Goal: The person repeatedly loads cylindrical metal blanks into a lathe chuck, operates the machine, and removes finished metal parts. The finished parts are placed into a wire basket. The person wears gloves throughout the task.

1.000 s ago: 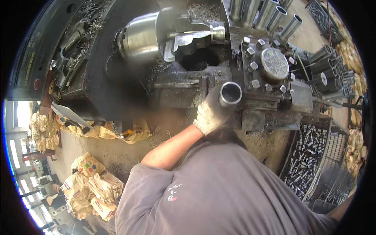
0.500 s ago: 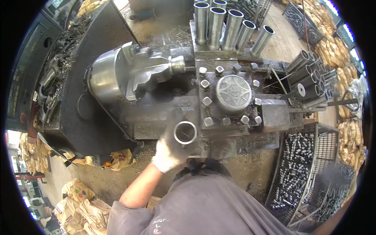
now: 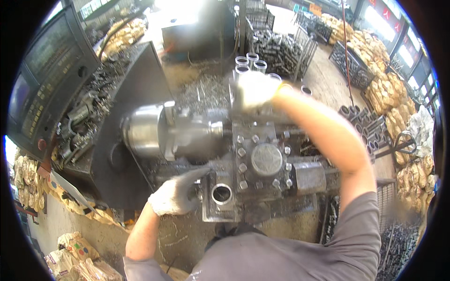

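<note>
My left hand (image 3: 174,194), in a whitish glove with greyed fingers, is left of an upright metal tube (image 3: 221,194) on the machine's near ledge. Its fingers stretch right, apart from the tube, with nothing visible in them. My right arm reaches across the machine. My gloved right hand (image 3: 258,90) is at the group of upright metal tubes (image 3: 260,66) at the back; motion smears its fingers, and its grip is hidden. Between the hands are the lathe chuck (image 3: 145,129), with smeared jaws, and the square bolted tool post (image 3: 266,159).
A dark slanted guard (image 3: 133,84) and a tray of metal shavings (image 3: 89,110) are at left. More tubes (image 3: 368,124) lie stacked at right. Behind are a wire cage of metal parts (image 3: 276,47) and brown sacks (image 3: 393,98). A control panel (image 3: 47,89) stands far left.
My left hand has moved left, away from the upright tube. My right arm has come into view, reaching to the back tubes. The view has tilted up, and the chuck jaws look more smeared.
</note>
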A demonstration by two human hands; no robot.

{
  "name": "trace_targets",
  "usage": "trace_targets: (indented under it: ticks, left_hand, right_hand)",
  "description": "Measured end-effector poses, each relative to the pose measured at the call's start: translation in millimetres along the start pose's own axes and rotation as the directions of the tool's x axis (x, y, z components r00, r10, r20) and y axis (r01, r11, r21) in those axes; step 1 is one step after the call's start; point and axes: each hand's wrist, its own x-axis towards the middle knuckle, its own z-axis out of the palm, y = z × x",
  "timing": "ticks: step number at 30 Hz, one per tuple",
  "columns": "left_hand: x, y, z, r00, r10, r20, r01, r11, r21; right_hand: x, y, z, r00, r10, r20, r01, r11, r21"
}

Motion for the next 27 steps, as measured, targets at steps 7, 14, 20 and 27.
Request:
trace_targets:
  ticks: [7, 14, 20, 27]
  left_hand:
    - [62.8, -95.6, -74.6, 0.662, 0.358, -0.658, 0.388, 0.588, 0.710]
    - [68.0, -96.1, -67.8, 0.656, 0.349, -0.669, 0.376, 0.617, 0.691]
    - [74.6, -101.1, -70.0, 0.638, 0.399, -0.659, 0.305, 0.655, 0.692]
    - [36.9, -78.3, -50.5, 0.686, 0.269, -0.676, 0.044, 0.912, 0.407]
  right_hand:
    - [47.6, -31.7, 131.8, 0.878, -0.022, 0.478, -0.171, 0.918, 0.358]
    - [60.3, -19.6, 131.2, 0.723, -0.089, 0.685, -0.223, 0.909, 0.353]
    - [-17.1, -3.6, 75.5, 0.908, 0.182, 0.377, -0.140, 0.981, -0.137]
    - [-109.8, -163.5, -29.7, 0.900, 0.336, -0.279, -0.394, 0.900, -0.187]
